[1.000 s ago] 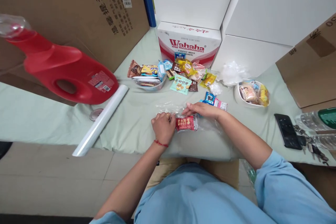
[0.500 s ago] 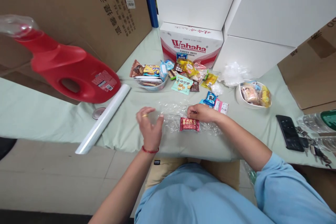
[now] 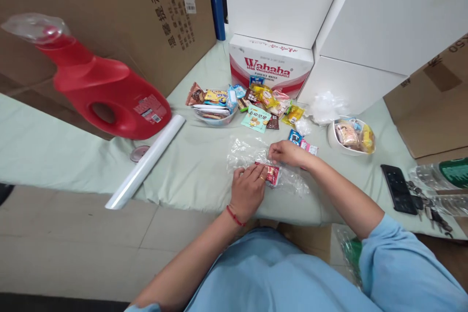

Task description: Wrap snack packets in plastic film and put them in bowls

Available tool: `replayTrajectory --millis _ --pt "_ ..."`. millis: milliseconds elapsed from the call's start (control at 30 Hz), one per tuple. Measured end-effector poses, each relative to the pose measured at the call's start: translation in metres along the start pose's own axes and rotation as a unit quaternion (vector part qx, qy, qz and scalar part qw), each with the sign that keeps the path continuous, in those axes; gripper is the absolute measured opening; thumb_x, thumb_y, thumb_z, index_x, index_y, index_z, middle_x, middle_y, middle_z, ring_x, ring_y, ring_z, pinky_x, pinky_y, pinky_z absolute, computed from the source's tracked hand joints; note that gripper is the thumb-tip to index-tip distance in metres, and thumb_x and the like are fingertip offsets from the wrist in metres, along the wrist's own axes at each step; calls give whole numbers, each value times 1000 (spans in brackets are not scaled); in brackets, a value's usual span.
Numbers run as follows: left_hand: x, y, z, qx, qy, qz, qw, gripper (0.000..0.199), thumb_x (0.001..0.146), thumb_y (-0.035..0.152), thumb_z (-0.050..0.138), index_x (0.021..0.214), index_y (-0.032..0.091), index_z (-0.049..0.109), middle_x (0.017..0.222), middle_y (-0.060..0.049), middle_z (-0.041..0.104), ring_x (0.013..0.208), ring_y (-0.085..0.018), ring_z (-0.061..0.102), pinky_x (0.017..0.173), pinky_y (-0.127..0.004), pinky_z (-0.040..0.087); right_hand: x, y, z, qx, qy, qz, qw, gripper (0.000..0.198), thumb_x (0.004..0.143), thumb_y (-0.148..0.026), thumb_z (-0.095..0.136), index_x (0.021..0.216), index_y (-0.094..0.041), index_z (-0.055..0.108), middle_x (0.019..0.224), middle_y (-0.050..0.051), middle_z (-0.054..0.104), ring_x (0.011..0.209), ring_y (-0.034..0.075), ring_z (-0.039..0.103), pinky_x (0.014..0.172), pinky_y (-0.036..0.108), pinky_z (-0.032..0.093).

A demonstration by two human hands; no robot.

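A small red snack packet [image 3: 272,174] lies on a crumpled sheet of clear plastic film [image 3: 244,148] near the table's front edge. My left hand [image 3: 249,187] rests over the packet's left part, its fingers stretched out and lying on it and the film. Just behind the packet, my right hand [image 3: 288,152] is closed, with thumb and fingertips pinching the film. Close behind my right wrist lie a blue snack packet [image 3: 295,136] and a pink-and-white packet [image 3: 310,147], partly hidden by the hand.
A white roll [image 3: 146,162] and a red jug [image 3: 113,97] are at left. Behind are a clear bowl of snacks [image 3: 217,119], loose snack packets [image 3: 256,118] and a Wahaha carton [image 3: 271,61]. At right are a white snack bowl [image 3: 334,141], phone [image 3: 398,189] and keys [image 3: 437,217].
My left hand has moved right, from open beside the film onto the red packet. My right hand keeps its pinch on the film, slightly shifted. The red packet has tilted.
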State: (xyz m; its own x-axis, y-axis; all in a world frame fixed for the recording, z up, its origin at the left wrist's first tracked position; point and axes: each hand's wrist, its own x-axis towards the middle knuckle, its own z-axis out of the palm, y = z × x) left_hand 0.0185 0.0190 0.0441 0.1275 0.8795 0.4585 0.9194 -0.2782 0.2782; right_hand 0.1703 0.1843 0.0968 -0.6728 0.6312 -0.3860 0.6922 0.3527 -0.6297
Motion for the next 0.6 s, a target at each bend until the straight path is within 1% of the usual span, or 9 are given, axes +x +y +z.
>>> replayTrajectory --millis 100,167,200,233,300,367,433,500,600 --pt "0 -1 -2 0 -14 -6 1000 29 100 17 53 124 22 69 128 -6 75 118 -23 66 93 -43 38 6 9 -17 -66 120 44 990 18 90 -19 56 95 -17 73 77 3 75 70 16 65 67 24 43" --pt "1 1 -5 -1 -19 -9 1000 29 100 17 53 124 22 69 128 -6 75 118 -23 66 92 -43 39 13 11 -25 -103 176 34 978 24 97 -31 56 103 -16 73 82 5 76 75 19 66 72 26 45" --pt "2 1 -6 -2 -21 -11 1000 29 100 17 53 124 23 69 128 -6 75 119 -23 65 92 -43 39 17 10 -27 -114 182 17 977 29 98 -37 57 109 -15 72 88 7 77 81 20 67 77 27 46" --pt "2 2 -6 -5 -24 -13 1000 29 100 17 54 124 23 69 128 -6 75 119 -23 65 91 -43 40 21 9 -27 -121 170 -2 978 34 97 -41 60 116 -15 71 94 9 77 88 21 68 81 28 46" --pt "2 2 -6 -9 -28 -19 999 29 99 18 55 123 24 70 127 -6 75 118 -24 64 92 -43 40 28 5 -23 -123 111 -22 986 49 91 -44 70 130 -14 66 102 10 77 96 23 68 86 28 47" --pt "2 2 -6 -13 -28 -30 999 29 99 19 55 123 25 71 127 -6 75 119 -26 63 92 -44 41 34 1 -19 -122 50 -10 991 57 83 -40 80 132 -13 65 99 9 77 91 22 68 81 27 47" --pt "1 2 -7 -19 -28 -40 999 30 98 20 56 123 26 71 127 -6 75 120 -28 61 93 -45 41 36 -1 -18 -107 17 18 994 47 79 -33 82 120 -13 71 91 6 75 80 19 66 71 25 46" --pt "1 3 -9 -26 -35 -47 998 31 98 20 56 124 28 71 127 -6 74 118 -28 60 91 -46 41 35 -2 -21 -66 6 39 997 29 80 -28 78 105 -13 74 81 2 72 70 15 61 64 24 43" --pt "1 5 -11 -10 -49 -57 997 31 98 21 55 123 28 71 129 -8 72 115 -29 59 86 -45 42 23 -6 -29 -33 -2 16 999 14 85 -27 69 92 -15 74 72 -1 67 63 13 56 62 23 41"
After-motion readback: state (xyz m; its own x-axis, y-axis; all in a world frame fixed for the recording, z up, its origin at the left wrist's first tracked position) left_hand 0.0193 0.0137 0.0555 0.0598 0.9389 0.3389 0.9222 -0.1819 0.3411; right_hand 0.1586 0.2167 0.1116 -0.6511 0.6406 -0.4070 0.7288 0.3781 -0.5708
